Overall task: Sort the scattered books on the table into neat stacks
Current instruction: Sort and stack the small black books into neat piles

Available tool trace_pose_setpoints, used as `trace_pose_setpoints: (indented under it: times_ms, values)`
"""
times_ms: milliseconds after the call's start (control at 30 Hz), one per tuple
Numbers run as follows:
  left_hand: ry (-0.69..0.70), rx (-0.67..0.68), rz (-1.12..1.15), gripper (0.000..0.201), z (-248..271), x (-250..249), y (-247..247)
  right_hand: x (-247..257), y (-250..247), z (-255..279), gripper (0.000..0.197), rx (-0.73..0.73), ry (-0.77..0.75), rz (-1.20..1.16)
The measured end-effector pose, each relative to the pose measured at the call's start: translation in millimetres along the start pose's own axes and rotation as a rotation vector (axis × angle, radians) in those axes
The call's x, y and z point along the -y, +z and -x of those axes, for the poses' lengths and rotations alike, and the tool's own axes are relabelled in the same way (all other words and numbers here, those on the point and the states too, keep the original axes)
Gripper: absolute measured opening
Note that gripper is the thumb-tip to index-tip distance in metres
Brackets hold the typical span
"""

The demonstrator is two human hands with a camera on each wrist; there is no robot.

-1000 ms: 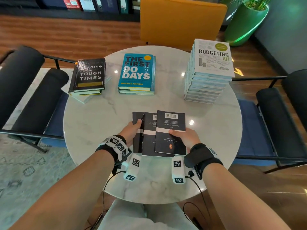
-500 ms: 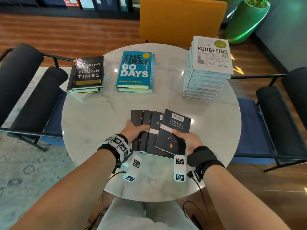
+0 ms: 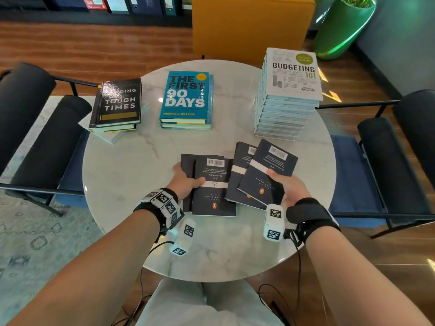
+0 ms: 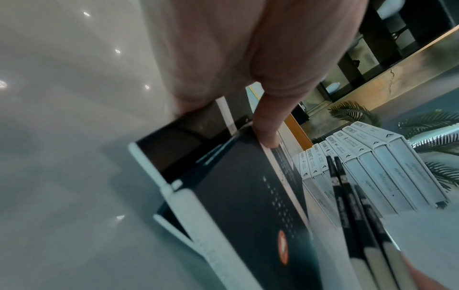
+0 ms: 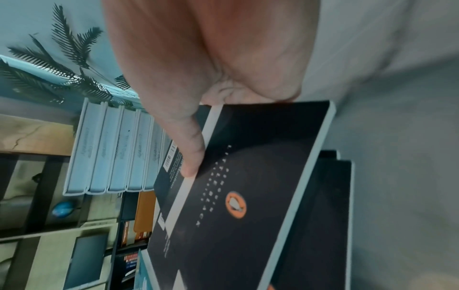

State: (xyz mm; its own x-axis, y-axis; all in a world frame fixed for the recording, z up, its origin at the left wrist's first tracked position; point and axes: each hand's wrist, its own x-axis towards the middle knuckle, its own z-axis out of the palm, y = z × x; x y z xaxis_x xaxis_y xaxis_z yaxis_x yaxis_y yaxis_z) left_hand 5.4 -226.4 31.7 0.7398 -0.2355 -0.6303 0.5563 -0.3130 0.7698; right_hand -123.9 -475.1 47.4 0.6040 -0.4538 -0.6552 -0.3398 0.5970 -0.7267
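Observation:
Several thin black paperbacks lie fanned near the front of the round marble table [image 3: 131, 175]. My left hand [image 3: 186, 180] grips the left batch [image 3: 213, 191], thumb across the top cover's white band; the thumb [image 4: 267, 125] shows the same in the left wrist view. My right hand [image 3: 286, 184] pinches the right batch [image 3: 266, 177], which is angled to the right and partly lifted; the thumb [image 5: 191, 153] lies on the black cover [image 5: 248, 196]. Behind stand neat stacks: Tough Times [image 3: 117, 102], The First 90 Days [image 3: 187, 97], and the tall Budgeting 101 pile [image 3: 289, 95].
Black-cushioned chairs flank the table at left [image 3: 42, 128] and right [image 3: 395, 165]. An orange chair back [image 3: 249, 27] stands behind the table, a green planter [image 3: 341, 27] at the far right. The Budgeting pile rises just beyond the right batch.
The black paperbacks have split into two batches. My right hand has carried its batch to the right and turned it; my left hand keeps the rest in place.

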Motion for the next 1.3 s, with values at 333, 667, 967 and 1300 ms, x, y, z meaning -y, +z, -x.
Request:
trace_pose_setpoints:
  times_ms: [333, 667, 967, 1300]
  values:
    - [0.340, -0.073, -0.603, 0.055, 20, -31, 3, -18, 34, 3, 0.041, 0.127, -0.002, 0.054]
    - [0.281, 0.009, -0.150, 0.049, 30, -43, -9, -6, 52, 16, 0.037, 0.228, -0.006, 0.075]
    - [0.076, 0.003, -0.023, 0.015, 34, -39, -29, 38, 53, 16, 0.035, 0.180, -0.204, -0.041]
    - [0.131, -0.118, 0.299, 0.019, 39, -55, -35, 27, 61, 12, 0.043, 0.129, -0.136, -0.009]
